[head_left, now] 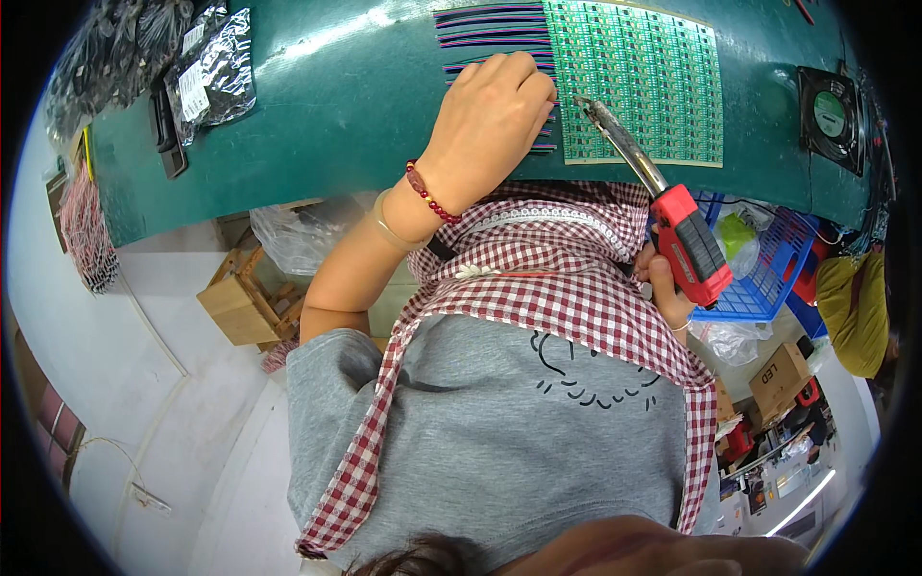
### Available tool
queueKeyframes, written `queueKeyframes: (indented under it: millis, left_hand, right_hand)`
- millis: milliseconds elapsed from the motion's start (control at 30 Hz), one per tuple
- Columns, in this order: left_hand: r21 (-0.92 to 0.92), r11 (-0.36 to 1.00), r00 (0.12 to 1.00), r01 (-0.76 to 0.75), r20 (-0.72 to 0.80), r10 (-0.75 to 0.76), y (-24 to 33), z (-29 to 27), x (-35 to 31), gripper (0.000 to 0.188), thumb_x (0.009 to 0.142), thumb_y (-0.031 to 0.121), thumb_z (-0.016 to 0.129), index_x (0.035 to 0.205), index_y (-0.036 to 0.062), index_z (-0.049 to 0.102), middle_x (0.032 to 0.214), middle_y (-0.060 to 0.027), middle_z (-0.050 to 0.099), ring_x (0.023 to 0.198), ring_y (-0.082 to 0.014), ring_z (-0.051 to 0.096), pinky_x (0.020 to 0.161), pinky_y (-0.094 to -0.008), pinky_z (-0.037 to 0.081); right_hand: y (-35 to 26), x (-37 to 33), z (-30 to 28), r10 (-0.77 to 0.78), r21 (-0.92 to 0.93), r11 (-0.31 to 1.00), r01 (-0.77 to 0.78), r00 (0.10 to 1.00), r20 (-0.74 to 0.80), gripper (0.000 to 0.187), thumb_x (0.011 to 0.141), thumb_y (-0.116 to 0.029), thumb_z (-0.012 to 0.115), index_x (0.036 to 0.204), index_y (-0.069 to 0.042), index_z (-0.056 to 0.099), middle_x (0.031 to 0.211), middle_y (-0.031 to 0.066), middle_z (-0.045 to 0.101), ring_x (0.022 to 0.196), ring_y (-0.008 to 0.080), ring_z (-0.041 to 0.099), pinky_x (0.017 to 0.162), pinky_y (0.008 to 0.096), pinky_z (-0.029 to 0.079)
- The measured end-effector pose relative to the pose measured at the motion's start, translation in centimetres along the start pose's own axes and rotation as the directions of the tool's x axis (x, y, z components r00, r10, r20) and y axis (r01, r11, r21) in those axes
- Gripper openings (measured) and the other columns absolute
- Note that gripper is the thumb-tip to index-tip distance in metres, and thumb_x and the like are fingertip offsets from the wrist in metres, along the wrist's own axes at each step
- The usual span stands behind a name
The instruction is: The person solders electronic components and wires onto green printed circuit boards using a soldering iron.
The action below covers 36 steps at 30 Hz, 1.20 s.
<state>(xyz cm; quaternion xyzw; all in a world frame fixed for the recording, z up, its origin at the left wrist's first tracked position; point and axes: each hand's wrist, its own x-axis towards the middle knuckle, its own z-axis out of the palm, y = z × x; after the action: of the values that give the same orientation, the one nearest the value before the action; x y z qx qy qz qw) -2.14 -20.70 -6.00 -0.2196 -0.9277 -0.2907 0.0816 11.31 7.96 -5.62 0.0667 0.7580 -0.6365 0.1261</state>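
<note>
My left hand [495,115] is closed over a row of thin multicoloured ribbon wires [495,27], at the left edge of a green circuit board panel [658,72]. Its fingertips are hidden beneath the knuckles, among the wires. In my right hand [663,283] is a red and black soldering gun [690,245], gripped near its lower end. The gun's metal barrel slants up and left across the panel. Its tip rests close to the panel's left side, just right of my left fingers; whether it touches is too small to tell.
On the green table [327,106], plastic bags [216,72] and a dark-handled tool [166,125] lie at the left. A black fan [831,120] stands at the right. A wire bundle [88,226] hangs off the left edge. Below are a wooden stool [245,298] and a blue basket [768,278].
</note>
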Motion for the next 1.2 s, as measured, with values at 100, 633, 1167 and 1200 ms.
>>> queueKeyframes:
  millis: [100, 633, 1167, 1200]
  left_hand:
    - [0.008, 1.0, 1.0, 0.002, 0.003, -0.002, 0.0, 0.0, 0.1, 0.008, 0.081, 0.009, 0.069, 0.084, 0.0061, 0.062, 0.086, -0.0059, 0.057, 0.084, -0.0257, 0.059, 0.074, -0.0375, 0.048]
    - [0.025, 1.0, 1.0, 0.008, 0.016, -0.008, 0.1, -0.1, -0.1, 0.008, 0.082, 0.01, 0.069, 0.086, 0.0071, 0.063, 0.087, -0.0053, 0.057, 0.085, -0.0256, 0.058, 0.075, -0.0372, 0.046]
    - [0.056, 0.998, 0.999, 0.019, 0.029, -0.021, 0.4, -0.1, -0.1, 0.009, 0.082, 0.01, 0.069, 0.087, 0.0087, 0.062, 0.087, -0.0035, 0.057, 0.085, -0.0239, 0.058, 0.075, -0.0368, 0.043]
    - [0.06, 0.998, 0.999, 0.019, 0.03, -0.021, 0.4, -0.1, -0.1, 0.009, 0.082, 0.01, 0.07, 0.087, 0.0089, 0.062, 0.087, -0.0032, 0.057, 0.085, -0.0236, 0.058, 0.074, -0.0366, 0.042]
  right_hand:
    - [0.1, 0.1, 0.0, 0.017, -0.007, 1.0, -0.017, 1.0, 0.003, 0.017, 0.085, -0.006, 0.07, 0.101, 0.001, 0.07, 0.088, 0.0096, 0.07, 0.08, 0.0185, 0.067, 0.072, 0.0314, 0.052]
    - [0.6, 0.0, 0.2, -0.063, -0.051, 0.997, 0.06, 0.996, -0.059, 0.021, 0.079, -0.005, 0.073, 0.099, -0.001, 0.07, 0.085, 0.0098, 0.071, 0.074, 0.0205, 0.068, 0.068, 0.031, 0.053]
    - [1.2, -0.1, 0.2, -0.151, -0.136, 0.979, 0.15, 0.988, 0.003, 0.02, 0.081, -0.009, 0.073, 0.098, -0.001, 0.07, 0.086, 0.0092, 0.07, 0.076, 0.0202, 0.067, 0.068, 0.0317, 0.051]
    - [0.8, -0.3, 0.3, -0.099, -0.078, 0.992, 0.098, 0.995, -0.018, 0.019, 0.084, -0.008, 0.071, 0.1, 0.0, 0.069, 0.086, 0.0082, 0.068, 0.077, 0.0185, 0.065, 0.07, 0.0309, 0.05]
